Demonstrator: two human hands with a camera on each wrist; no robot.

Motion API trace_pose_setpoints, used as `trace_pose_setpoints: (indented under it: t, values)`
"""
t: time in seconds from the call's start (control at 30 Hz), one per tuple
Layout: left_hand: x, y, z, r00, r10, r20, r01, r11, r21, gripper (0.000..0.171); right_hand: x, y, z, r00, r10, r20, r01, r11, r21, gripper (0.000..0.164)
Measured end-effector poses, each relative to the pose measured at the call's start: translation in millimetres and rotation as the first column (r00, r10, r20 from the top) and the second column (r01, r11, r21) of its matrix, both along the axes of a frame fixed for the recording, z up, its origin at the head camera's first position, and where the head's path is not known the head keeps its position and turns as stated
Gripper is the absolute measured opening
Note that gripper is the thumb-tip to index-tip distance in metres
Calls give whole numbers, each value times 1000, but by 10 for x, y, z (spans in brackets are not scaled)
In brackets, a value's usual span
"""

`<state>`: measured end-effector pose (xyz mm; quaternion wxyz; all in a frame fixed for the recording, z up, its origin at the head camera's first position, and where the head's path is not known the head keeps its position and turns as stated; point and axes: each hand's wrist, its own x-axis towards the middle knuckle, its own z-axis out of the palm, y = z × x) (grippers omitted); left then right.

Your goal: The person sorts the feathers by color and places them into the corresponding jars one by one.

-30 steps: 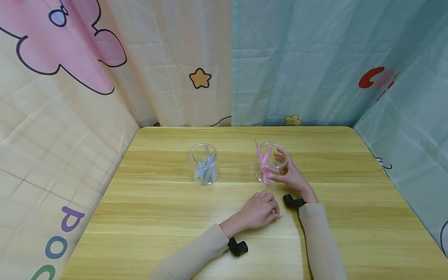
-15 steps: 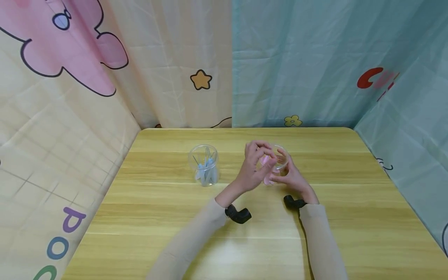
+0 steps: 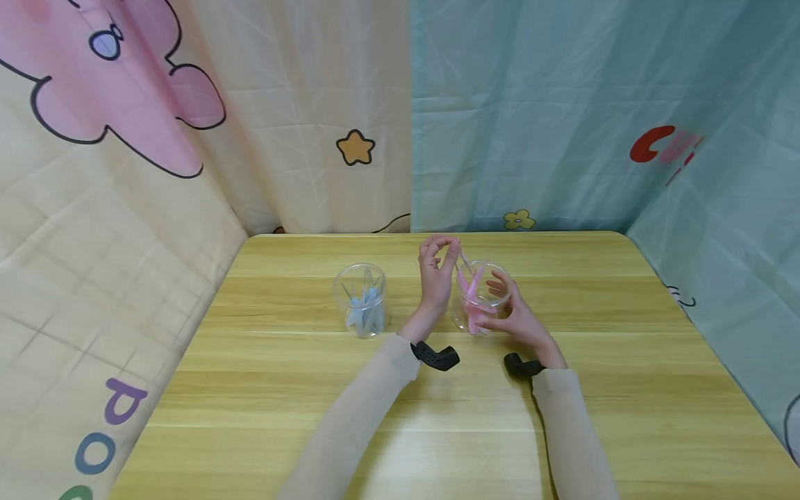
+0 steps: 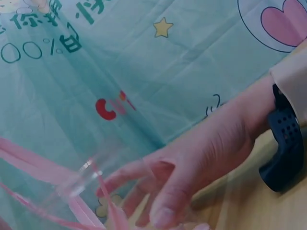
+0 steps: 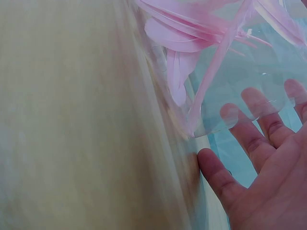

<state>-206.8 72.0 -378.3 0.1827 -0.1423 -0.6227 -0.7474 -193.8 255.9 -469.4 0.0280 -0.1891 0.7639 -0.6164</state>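
On the right of the table stands a clear jar [image 3: 498, 300] with several pink feathers [image 3: 473, 295] in it. My right hand [image 3: 523, 318] holds this jar from the right side, thumb in front and fingers behind, its fingertips [image 5: 230, 114] against the clear wall. My left hand [image 3: 435, 274] is raised left of the rim, thumb and forefinger pinching the upper end of a pink feather [image 3: 464, 258] that slants toward the jar. In the left wrist view, blurred pink feathers [image 4: 36, 163] cross in front of the right hand.
A second clear jar [image 3: 340, 295] with several light blue feathers [image 3: 367, 316] stands to the left on the wooden table [image 3: 300, 389]. Printed curtains [image 3: 312, 83] hang behind and beside the table.
My left hand has risen from the table in front, crossed before the right jar, and now pinches a pink feather above its rim. My right hand keeps its hold on the jar.
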Motion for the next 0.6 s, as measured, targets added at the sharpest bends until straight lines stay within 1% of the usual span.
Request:
trace_pose_setpoints:
  t: [0.1,0.2,0.3,0.37,0.43,0.6]
  values:
    - [21,-36,-123,1000,2,14,-2,1000,-24,24,-4,-7,-8,1000,10,-20,-10,1000,-1,97]
    - [50,-83,-198,1000,15,-16,-16,1000,-20,34,-15,-4,-11,1000,16,-23,-17,1000,-5,96]
    - [96,-129,-239,999,20,-50,-20,1000,-10,39,-23,0,-4,1000,17,-26,-17,1000,-11,96]
    - [148,-162,-266,998,10,-56,-11,1000,-20,38,-28,3,-4,1000,16,-23,-16,1000,-12,97]
    - [215,-197,-307,999,-1,-50,-2,999,-53,37,-28,7,-7,1000,15,-18,-15,1000,-1,98]
    - [398,-278,-431,999,-54,-8,52,991,-126,33,-27,20,-38,1000,14,-13,-14,1000,-1,97]
